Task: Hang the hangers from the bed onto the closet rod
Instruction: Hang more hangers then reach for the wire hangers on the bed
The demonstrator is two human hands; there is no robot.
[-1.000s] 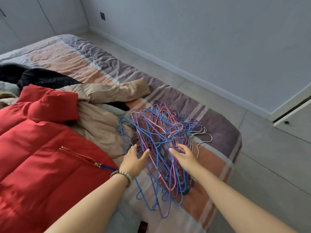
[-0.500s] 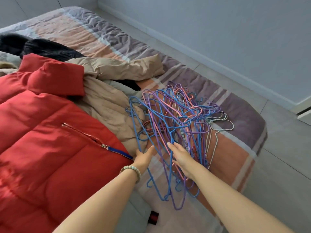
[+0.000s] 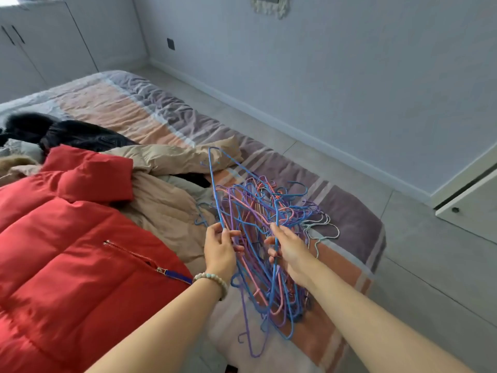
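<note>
A tangled heap of thin wire hangers (image 3: 258, 211), blue, pink, purple and a few pale ones, lies on the striped bed cover (image 3: 347, 211) near the bed's corner. My left hand (image 3: 219, 247) grips wires on the heap's left side, and one blue hanger (image 3: 215, 173) stands up from it, tilted away. My right hand (image 3: 289, 247) is closed on wires in the middle of the heap, partly lifting them. The closet rod is out of view.
A red puffer jacket (image 3: 70, 251) covers the bed's left part, with a tan coat (image 3: 166, 200) and a black garment (image 3: 70, 133) beyond it. Grey tiled floor (image 3: 403, 238) runs along the wall on the right. A white cabinet door (image 3: 473, 208) stands at the right edge, closet doors (image 3: 32, 49) at the far left.
Both hands went from resting on the heap to closing on wires and raising them. One blue hanger now sticks up above the pile. The view tilted upward.
</note>
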